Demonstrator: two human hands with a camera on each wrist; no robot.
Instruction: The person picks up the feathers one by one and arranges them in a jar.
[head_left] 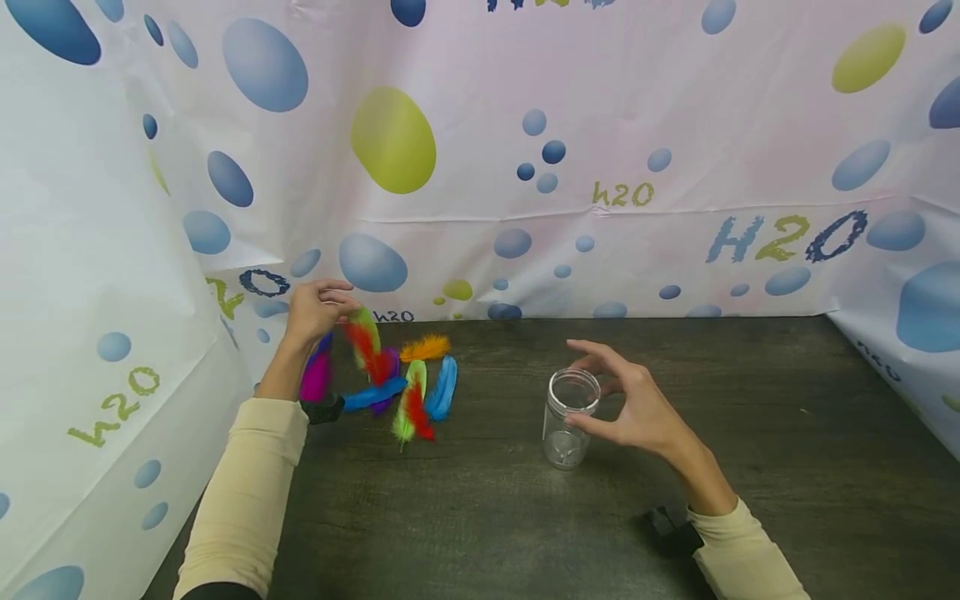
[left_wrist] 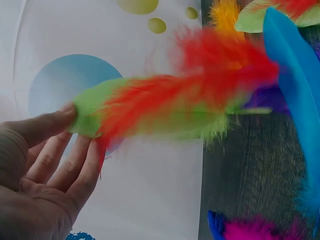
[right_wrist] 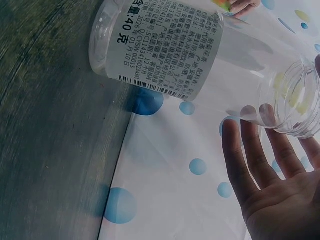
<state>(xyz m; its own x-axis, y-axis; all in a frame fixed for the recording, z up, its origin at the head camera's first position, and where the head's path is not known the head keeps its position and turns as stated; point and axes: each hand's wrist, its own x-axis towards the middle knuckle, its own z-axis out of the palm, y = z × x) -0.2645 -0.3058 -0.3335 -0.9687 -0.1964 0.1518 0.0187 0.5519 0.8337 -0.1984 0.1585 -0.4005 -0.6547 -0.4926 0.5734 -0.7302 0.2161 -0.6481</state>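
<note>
My left hand (head_left: 318, 312) pinches a lime-green feather (left_wrist: 165, 117) by one end, between thumb and fingers. A fluffy red feather (left_wrist: 140, 102) lies along it and is raised with it, somewhat blurred. Around the clear jar (head_left: 564, 446) is my right hand (head_left: 637, 408), its fingers spread and its thumb in front of the neck. The jar stands upright with no lid on its mouth and has a printed white label (right_wrist: 167, 47). Fingertips show by the neck in the right wrist view; whether they press on it I cannot tell.
Below and right of my left hand lie an orange feather (head_left: 425, 347), blue feathers (head_left: 442, 389), a green feather (head_left: 403, 425), a red feather (head_left: 417, 410) and a magenta feather (head_left: 316, 377). A white sheet with bubbles (head_left: 465, 167) stands behind the dark wooden table (head_left: 465, 525).
</note>
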